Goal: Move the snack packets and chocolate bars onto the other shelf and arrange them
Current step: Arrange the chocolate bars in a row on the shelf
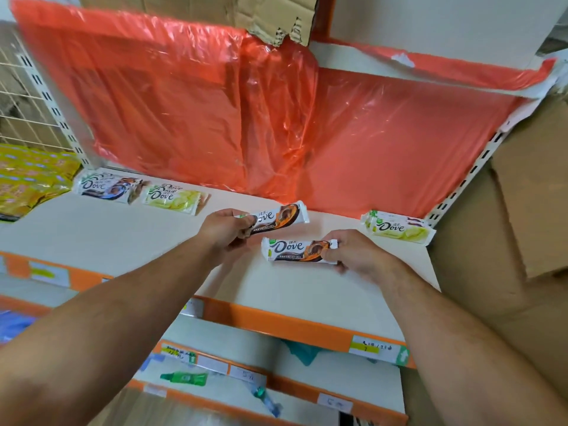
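Head view: your left hand (pixel 226 232) pinches a brown Dove bar (pixel 276 217) above the shelf (pixel 92 232); your right hand (pixel 359 253) grips a second brown bar (pixel 295 250) just nearer you, with pale Dove bars (pixel 399 228) stacked further right

Yellow snack packets (pixel 30 176) cut off at left edge, shelf label (pixel 373 348) writing illegible, lower-shelf green item (pixel 184 378) blurred.
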Tool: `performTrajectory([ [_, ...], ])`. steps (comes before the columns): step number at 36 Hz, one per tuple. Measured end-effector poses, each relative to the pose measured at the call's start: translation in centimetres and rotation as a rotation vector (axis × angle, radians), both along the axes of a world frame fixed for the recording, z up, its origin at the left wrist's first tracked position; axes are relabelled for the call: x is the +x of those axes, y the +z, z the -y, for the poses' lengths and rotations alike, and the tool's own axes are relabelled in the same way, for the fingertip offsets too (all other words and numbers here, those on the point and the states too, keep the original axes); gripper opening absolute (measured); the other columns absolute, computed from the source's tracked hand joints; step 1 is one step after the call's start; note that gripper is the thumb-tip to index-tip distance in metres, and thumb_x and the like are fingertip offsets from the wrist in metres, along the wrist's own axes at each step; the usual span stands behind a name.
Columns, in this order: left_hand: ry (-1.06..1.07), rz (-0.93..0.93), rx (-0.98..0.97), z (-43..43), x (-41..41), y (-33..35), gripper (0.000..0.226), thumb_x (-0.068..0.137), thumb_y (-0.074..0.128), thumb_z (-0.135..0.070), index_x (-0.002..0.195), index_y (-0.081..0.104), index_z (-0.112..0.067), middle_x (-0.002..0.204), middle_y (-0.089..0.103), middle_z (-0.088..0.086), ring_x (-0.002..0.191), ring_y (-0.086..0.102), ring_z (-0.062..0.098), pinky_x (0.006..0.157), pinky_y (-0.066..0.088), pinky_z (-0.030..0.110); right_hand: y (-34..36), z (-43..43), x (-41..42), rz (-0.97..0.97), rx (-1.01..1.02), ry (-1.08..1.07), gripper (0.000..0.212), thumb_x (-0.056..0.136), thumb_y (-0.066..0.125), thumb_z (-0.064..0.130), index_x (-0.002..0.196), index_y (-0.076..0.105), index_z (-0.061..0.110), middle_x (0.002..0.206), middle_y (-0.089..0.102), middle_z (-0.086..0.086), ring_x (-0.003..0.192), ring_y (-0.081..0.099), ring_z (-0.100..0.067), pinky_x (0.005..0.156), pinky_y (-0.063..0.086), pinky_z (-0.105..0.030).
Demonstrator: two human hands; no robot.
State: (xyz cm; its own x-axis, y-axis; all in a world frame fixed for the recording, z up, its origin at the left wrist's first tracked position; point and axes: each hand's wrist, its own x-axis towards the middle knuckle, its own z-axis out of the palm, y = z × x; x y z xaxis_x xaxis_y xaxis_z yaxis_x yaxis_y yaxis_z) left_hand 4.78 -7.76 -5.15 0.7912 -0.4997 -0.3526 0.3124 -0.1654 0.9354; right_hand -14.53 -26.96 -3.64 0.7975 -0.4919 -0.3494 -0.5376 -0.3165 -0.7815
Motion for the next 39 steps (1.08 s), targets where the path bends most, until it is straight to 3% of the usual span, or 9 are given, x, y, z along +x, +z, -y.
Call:
performTrajectory([
  [5,-0.011,-0.005,-0.027,-3.2,1.4,0.4,0.004,0.089,0.07,-0.007,0.087,0.066,-0.01,0.072,0.067,0.008,0.064,0.058,0.02,0.056,0.05,0.027,0.5,-2.7,2.3,-0.017,-0.006,0.037,0.035,0.081,0.071,0.024,0.115,0.066,0.019,0.077,0.062,-0.006,0.054,0.056,-0.016,0.061,0.044,-0.03],
  [13,0.013,0.032,0.019,-11.1,5.6,-0.3,0.007,0.086,0.074,-0.008,0.086,0.068,-0.011,0.051,0.062,-0.002,0.048,0.058,0.011,0.072,0.058,0.035,0.5,-10.3,7.1,-0.03,-0.055,0.132,0.011,0.092,0.064,0.01,0.1,0.07,0.015,0.076,0.065,-0.002,0.059,0.054,-0.017,0.06,0.045,-0.031],
  [17,0.037,0.047,0.049,-15.8,8.7,-0.1,0.007,0.084,0.076,-0.008,0.085,0.07,-0.011,0.061,0.064,0.007,0.054,0.057,0.018,0.069,0.059,0.035,0.3,-14.6,10.2,-0.033,-0.092,0.148,0.009,0.09,0.063,0.006,0.095,0.068,0.012,0.071,0.062,-0.006,0.056,0.054,-0.018,0.059,0.043,-0.031],
  [22,0.052,0.09,0.082,-21.2,12.5,0.0,0.01,0.083,0.077,-0.006,0.087,0.068,-0.009,0.059,0.061,0.008,0.047,0.053,0.017,0.052,0.047,0.023,0.3,-19.3,14.1,-0.031,-0.165,0.169,0.012,0.088,0.064,0.006,0.099,0.069,0.009,0.075,0.06,-0.006,0.053,0.054,-0.02,0.056,0.044,-0.031],
  [30,0.076,0.088,0.094,-26.1,16.8,-0.1,0.01,0.082,0.078,-0.008,0.09,0.071,-0.01,0.065,0.065,0.008,0.057,0.057,0.02,0.067,0.053,0.032,0.2,-24.4,18.5,-0.02,-0.141,0.172,0.014,0.088,0.064,0.007,0.091,0.068,0.02,0.075,0.058,-0.006,0.055,0.054,-0.018,0.053,0.045,-0.024],
  [35,0.077,0.108,0.1,-26.9,19.2,-0.2,0.007,0.083,0.077,-0.009,0.088,0.072,-0.01,0.065,0.066,0.008,0.06,0.058,0.02,0.067,0.053,0.032,0.1,-25.0,20.8,-0.026,-0.139,0.161,0.015,0.087,0.066,0.01,0.089,0.069,0.025,0.071,0.052,-0.005,0.06,0.053,-0.021,0.06,0.045,-0.033],
  [39,0.068,0.127,0.123,-26.7,20.9,0.3,0.005,0.085,0.075,-0.008,0.086,0.07,-0.009,0.063,0.063,0.009,0.054,0.055,0.018,0.057,0.05,0.026,0.3,-24.5,22.8,-0.012,-0.115,0.165,0.013,0.086,0.066,0.009,0.092,0.07,0.021,0.078,0.059,-0.011,0.065,0.054,-0.024,0.061,0.045,-0.035],
])
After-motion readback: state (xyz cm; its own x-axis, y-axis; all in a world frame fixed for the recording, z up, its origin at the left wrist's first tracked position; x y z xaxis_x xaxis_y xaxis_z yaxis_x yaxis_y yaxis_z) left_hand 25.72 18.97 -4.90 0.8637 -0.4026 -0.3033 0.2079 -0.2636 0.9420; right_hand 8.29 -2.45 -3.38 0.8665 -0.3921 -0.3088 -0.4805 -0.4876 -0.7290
